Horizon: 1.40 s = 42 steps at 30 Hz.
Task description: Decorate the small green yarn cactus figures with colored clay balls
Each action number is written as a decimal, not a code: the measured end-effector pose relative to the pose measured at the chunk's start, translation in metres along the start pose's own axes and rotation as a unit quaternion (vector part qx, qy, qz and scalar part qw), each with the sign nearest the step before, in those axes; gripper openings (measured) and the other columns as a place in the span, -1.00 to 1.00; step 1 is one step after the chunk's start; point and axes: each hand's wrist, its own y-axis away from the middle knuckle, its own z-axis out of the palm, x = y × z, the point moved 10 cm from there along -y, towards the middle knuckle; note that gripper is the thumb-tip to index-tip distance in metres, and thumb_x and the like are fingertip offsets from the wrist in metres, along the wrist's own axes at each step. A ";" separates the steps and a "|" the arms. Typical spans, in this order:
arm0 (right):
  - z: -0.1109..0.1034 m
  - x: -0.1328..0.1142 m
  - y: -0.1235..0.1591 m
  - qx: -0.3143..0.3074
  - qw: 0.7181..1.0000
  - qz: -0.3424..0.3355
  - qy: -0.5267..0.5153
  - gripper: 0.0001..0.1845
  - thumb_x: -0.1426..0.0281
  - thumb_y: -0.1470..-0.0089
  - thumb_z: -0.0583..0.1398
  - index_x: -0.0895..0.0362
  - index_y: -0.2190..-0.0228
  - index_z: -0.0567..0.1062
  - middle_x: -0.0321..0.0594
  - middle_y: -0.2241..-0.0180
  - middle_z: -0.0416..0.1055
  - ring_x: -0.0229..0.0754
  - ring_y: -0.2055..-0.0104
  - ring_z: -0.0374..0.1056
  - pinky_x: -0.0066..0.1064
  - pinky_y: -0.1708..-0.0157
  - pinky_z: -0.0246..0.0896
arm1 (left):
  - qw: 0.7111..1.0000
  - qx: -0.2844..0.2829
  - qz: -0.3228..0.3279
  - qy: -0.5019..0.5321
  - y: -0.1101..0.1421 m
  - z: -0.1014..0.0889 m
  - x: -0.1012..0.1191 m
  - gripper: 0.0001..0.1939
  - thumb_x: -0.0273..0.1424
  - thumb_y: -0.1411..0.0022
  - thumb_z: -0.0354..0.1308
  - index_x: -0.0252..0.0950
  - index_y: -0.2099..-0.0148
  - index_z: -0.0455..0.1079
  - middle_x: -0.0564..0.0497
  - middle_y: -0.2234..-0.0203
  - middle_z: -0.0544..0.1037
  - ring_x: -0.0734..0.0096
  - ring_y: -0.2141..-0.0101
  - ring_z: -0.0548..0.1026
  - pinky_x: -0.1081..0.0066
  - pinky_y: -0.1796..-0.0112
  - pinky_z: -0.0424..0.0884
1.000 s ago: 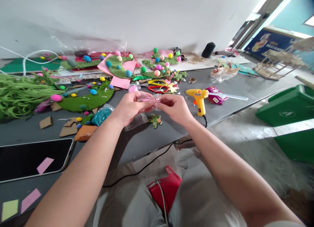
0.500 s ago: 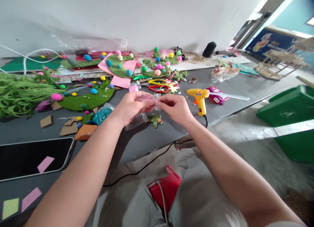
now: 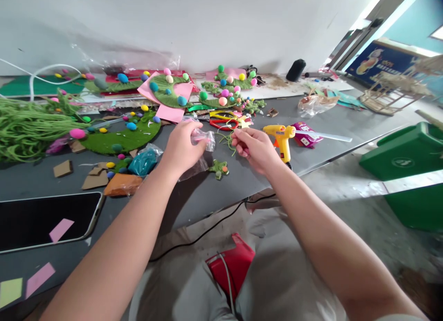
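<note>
My left hand (image 3: 185,145) is closed on a clear plastic bag (image 3: 209,141), whose crumpled top sticks out past the thumb. What the bag contains is mostly hidden by the fingers. To its right my right hand (image 3: 254,148) is held in a pinch, thumb against forefinger; anything between the fingertips is too small to make out. Thin green yarn strands (image 3: 229,141) show just left of those fingertips. Below and between the hands lies a small green yarn piece with little coloured balls (image 3: 219,169). A yellow glue gun (image 3: 282,138) stands just right of my right hand.
Red-handled pliers (image 3: 224,124) lie behind the hands. At left are a green felt crescent with pompoms (image 3: 117,138), green yarn (image 3: 31,131), a teal packet (image 3: 143,161), an orange packet (image 3: 121,184) and a phone (image 3: 44,219). Green bins (image 3: 404,150) stand beyond the table's right edge.
My hands have moved apart. The right hand has come away from the plastic bag to the right, while the left keeps hold of it. Green yarn strands now show between them.
</note>
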 end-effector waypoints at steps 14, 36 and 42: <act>0.018 0.016 0.002 -0.024 0.959 0.131 -0.252 -0.75 0.63 0.02 0.14 0.16 0.28 0.47 -0.26 0.38 0.41 -0.32 0.39 0.28 -0.48 0.40 0.21 | 0.985 -0.003 0.167 0.030 0.012 0.006 0.083 -0.73 -0.50 -0.23 0.19 -0.22 0.01 0.47 -0.11 -0.01 0.54 0.10 -0.11 0.46 0.16 -0.14 0.40; 0.010 0.006 0.001 0.028 0.962 0.059 -0.266 -0.73 0.62 -0.28 0.07 0.14 0.18 0.52 -0.26 0.35 0.53 -0.34 0.34 0.44 -0.51 0.23 0.41 | 0.982 -0.010 0.186 0.024 0.002 0.050 0.080 -0.80 -0.46 -0.22 0.33 -0.30 0.08 0.59 -0.13 0.00 0.60 0.13 -0.04 0.52 0.14 -0.08 0.45; 0.018 0.005 0.002 -0.034 0.956 0.063 -0.286 -0.75 0.58 -0.28 0.10 0.14 0.20 0.57 -0.28 0.31 0.53 -0.38 0.35 0.40 -0.52 0.23 0.40 | 0.981 0.001 0.185 0.056 0.000 0.042 0.078 -0.89 -0.48 -0.27 0.25 -0.28 0.21 0.63 -0.11 0.08 0.65 0.16 0.02 0.56 0.20 -0.01 0.48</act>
